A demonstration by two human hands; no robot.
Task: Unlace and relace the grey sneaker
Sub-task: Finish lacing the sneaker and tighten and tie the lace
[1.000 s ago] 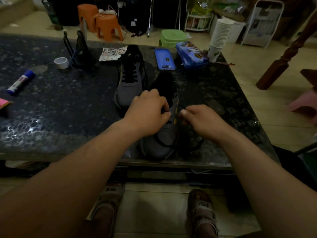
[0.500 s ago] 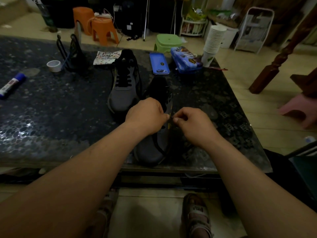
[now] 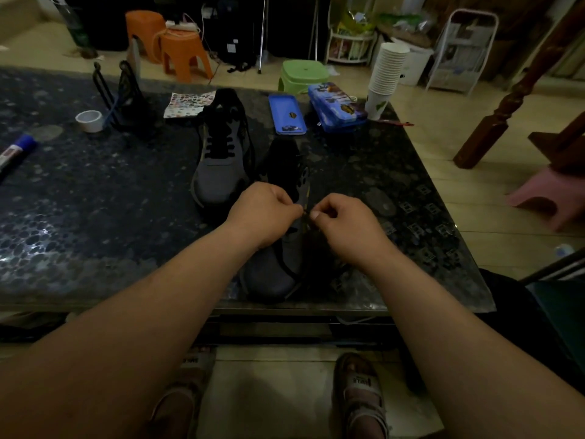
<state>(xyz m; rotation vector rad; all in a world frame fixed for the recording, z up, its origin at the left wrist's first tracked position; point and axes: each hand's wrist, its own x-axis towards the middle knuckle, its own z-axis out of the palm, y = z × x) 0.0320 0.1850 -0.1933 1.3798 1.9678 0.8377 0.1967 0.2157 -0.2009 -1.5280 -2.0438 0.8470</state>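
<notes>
Grey sneaker [image 3: 274, 275] sits at the near edge of the tabletop [image 3: 95, 217], toe toward the person, just beside a second, laced sneaker [image 3: 218, 172]. Left hand [image 3: 262, 213] and right hand [image 3: 342, 223] are both curled, fingertips nearly meeting over the mid eyelet area and pinching a dark lace [image 3: 305, 212] end between them. Upper eyelets look empty and the tongue is exposed. Dim light, so I can't tell if the lace is going in or coming out; probably working one eyelet mid-shoe. Next move likely needs a firm pinch on the tip, lining it up with the eyelet and pulling the slack through without tipping the shoe.
</notes>
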